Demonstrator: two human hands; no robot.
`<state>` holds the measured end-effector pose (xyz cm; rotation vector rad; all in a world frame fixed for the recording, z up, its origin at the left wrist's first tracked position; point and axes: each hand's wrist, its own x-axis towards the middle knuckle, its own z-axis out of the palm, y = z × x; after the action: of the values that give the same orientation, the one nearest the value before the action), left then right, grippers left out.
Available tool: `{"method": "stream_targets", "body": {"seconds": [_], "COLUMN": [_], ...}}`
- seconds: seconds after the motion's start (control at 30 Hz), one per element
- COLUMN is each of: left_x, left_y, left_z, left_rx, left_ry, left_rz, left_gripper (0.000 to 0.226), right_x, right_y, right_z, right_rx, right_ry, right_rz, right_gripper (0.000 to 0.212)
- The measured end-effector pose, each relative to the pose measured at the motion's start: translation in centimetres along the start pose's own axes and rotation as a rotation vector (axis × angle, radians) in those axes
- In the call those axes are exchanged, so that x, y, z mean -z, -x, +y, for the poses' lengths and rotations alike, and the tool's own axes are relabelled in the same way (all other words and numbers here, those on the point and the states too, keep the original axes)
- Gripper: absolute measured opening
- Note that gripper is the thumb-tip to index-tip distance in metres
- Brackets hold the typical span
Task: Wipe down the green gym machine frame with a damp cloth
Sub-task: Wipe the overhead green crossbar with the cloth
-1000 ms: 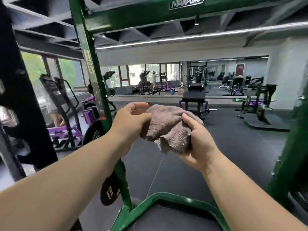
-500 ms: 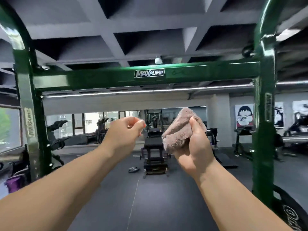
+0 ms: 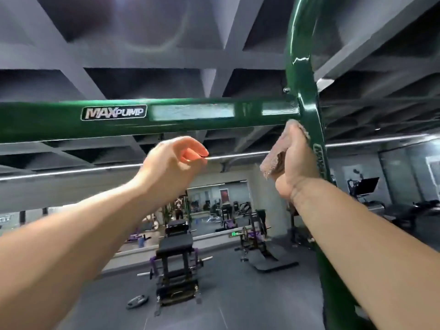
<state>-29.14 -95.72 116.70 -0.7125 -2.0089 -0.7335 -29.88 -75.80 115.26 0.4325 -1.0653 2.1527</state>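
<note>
Against frame [image 3: 307, 110], cloth [image 3: 273, 160] in right grip [image 3: 296, 165]

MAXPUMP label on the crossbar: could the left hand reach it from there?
Probably yes. The left hand hangs empty just below the crossbar, with only open air up to the label.

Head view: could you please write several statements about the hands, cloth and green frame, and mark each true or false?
1. The right hand holds the cloth at the upright, just below the crossbar. True.
2. The left hand holds the crossbar. False: it hangs below, loosely curled, holding nothing.
3. The MAXPUMP label sits on the crossbar. True.
4. The cloth is bright blue. False: it is grey-brown.
5. The weight plate lies on the bench. False: it lies on the floor, left of the bench.
</note>
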Motion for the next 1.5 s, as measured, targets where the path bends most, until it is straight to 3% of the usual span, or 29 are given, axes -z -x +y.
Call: {"method": "stream_targets", "body": {"seconds": [0.07, 0.17, 0.27, 0.33, 0.43, 0.53, 0.8, 0.97, 1.1, 1.17, 1.27, 1.37, 1.43, 1.5], "left_x": [-3.2, -8.2, -12.1, -13.2, -13.5, -13.3, -15.6, -17.4, -17.2, -17.8, -18.6, -18.7, -18.7, -18.7], "left_y": [-1.7, -5.1, -9.5, -13.1, -17.7, -21.1, -23.9, -25.2, -26.3, -26.6, -27.0, -27.0, -27.1, -27.3], "left_z": [-0.7, -3.4, -7.4, -9.2, -10.1, -10.0, -10.3, -7.7, -7.4, -7.9, -8.7, -8.5, -8.4, -8.5], "left_rx": [-0.06, -0.127, -0.199, -0.343, -0.402, -0.333, -0.234, -0.188, -0.257, -0.233, -0.239, -0.251, -0.249, -0.236], "left_ry": [-0.098, -0.185, -0.354, -0.554, -0.86, -1.037, -1.171, -1.165, -1.123, -1.156, -1.185, -1.132, -1.113, -1.141], "left_rz": [0.056, 0.168, 0.161, 0.196, 0.244, 0.307, 0.394, 0.431, 0.463, 0.489, 0.58, 0.628, 0.634, 0.64], "left_gripper": [0.006, 0.015, 0.037, 0.053, 0.083, 0.095, 0.084, 0.071, 0.057, 0.055, 0.063, 0.076, 0.083, 0.089], "right_x": [2.5, 5.6, 6.4, 5.4, 4.5, 3.8, 0.5, 5.1, 4.4, 1.8, -0.2, 2.5, 5.4, 6.4], "right_y": [-3.9, -10.1, -16.9, -21.6, -25.7, -27.3, -31.1, -31.0, -33.3, -34.4, -34.6, -35.7, -37.2, -38.7], "right_z": [0.9, 4.3, 7.5, 8.4, 9.4, 10.0, 8.6, 8.7, 5.1, 3.5, 3.3, 3.5, 2.1, 0.4], "right_rx": [0.082, 0.21, 0.537, 0.667, 0.723, 0.784, 0.787, 1.132, 0.955, 0.964, 1.14, 1.36, 1.351, 1.244], "right_ry": [0.034, 0.282, 0.596, 0.717, 0.862, 0.977, 1.366, 1.517, 1.403, 1.351, 1.315, 1.279, 1.348, 1.43], "right_rz": [0.051, 0.096, 0.079, 0.047, 0.026, 0.046, 0.199, -0.004, 0.08, 0.031, -0.163, -0.29, -0.273, -0.143], "right_gripper": [0.064, 0.059, 0.05, 0.052, 0.052, 0.054, 0.057, 0.056, 0.054, 0.053, 0.052, 0.046, 0.047, 0.049]}}
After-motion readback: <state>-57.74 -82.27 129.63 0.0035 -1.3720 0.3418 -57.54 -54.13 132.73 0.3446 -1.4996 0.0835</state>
